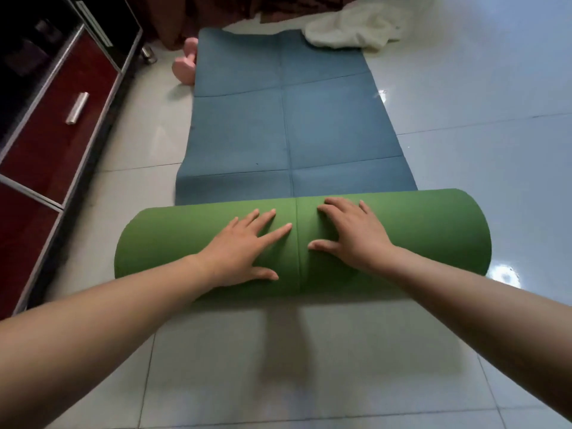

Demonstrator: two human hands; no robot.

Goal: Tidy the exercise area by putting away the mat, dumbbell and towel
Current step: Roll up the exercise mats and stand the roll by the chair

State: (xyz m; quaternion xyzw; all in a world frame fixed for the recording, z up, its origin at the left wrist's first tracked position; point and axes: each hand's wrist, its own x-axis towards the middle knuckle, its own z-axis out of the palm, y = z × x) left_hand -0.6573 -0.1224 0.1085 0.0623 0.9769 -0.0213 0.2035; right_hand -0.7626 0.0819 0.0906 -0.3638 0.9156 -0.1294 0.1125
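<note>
I can read no text, label, brand, number or sign anywhere here. The mat (291, 125) in front of me bears only plain crease lines, with no print on either its blue face or its green rolled side. The cabinet (55, 128) on the left shows no lettering, and the dumbbell (185, 69) and towel (353, 29) at the far end carry no marking I can make out.

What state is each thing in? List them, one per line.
mat: partly rolled, far end flat
left hand: open, flat on the roll
right hand: open, flat on the roll
dumbbell: on floor, beside mat
towel: crumpled, overlapping mat's far corner
drawer: shut
</note>
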